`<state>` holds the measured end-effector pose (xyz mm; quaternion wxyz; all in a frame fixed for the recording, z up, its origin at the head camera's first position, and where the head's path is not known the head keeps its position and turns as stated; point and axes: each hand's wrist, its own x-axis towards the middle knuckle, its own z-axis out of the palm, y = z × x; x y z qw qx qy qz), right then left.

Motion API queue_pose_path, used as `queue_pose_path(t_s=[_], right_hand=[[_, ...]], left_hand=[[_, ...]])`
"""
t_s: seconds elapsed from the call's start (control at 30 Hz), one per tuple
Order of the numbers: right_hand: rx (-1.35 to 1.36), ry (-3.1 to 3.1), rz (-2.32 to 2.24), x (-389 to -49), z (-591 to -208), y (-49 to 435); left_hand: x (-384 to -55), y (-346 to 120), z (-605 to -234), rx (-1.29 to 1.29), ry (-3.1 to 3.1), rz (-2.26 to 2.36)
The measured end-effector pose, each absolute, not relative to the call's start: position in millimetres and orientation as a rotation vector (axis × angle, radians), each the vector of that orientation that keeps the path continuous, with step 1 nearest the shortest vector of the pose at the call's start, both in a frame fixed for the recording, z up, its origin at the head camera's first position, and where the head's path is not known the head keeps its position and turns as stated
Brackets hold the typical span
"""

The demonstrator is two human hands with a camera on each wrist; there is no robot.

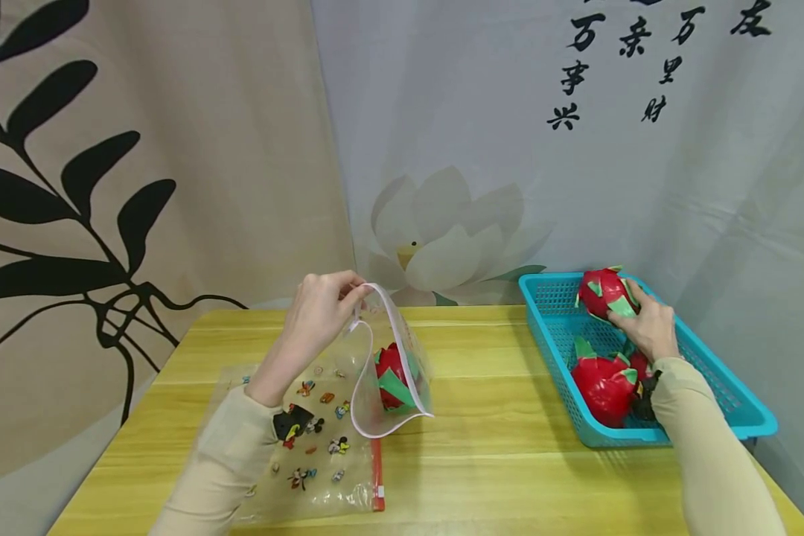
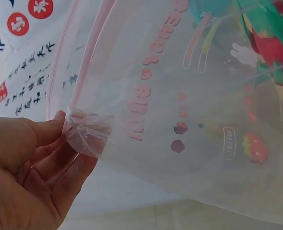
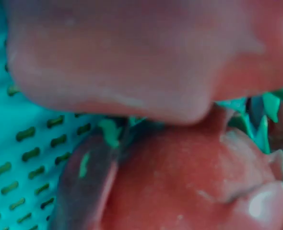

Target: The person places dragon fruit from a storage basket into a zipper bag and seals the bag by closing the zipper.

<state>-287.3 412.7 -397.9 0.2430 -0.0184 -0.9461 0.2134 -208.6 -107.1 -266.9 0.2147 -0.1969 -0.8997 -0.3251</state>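
My left hand [image 1: 321,313] pinches the top corner of a clear zip bag [image 2: 156,177] and holds it up, its pink-white rim gaping. A red dragon fruit [image 1: 390,372] with green scales lies inside this bag. At the right, my right hand [image 1: 651,327] grips another dragon fruit [image 1: 601,292] above the far part of a blue basket [image 1: 554,361]. Below that hand, a large dragon fruit [image 1: 603,391] sits in the basket, with a second one [image 1: 639,363] partly hidden by the wrist. The right wrist view is blurred and filled by close red surfaces.
A second clear bag [image 1: 348,491] with cartoon prints and a red zip edge lies flat on the wooden table [image 1: 469,476], under my left forearm. Curtains [image 1: 254,149] hang behind the table. The basket stands at the table's right edge.
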Motion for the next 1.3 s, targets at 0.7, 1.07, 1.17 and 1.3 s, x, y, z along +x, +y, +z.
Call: queue_pose_path(t_s=[0.7, 1.07, 1.17, 1.3], right_hand=[[0.182, -2.579, 0.702, -286, -397, 412], [0.414, -2.91, 0.598, -293, -389, 409], [0.471, -3.027, 0.52, -299, -383, 406], [0.506, -3.219, 0.398, -310, -371, 397]], left_hand=[[-210, -109, -269, -0.551, -2.49, -0.929], [-212, -113, -271, -0.53, -2.489, -0.951], [-212, -114, -271, -0.518, -2.502, -0.95], [-212, -116, -273, -0.519, -2.505, -0.947]])
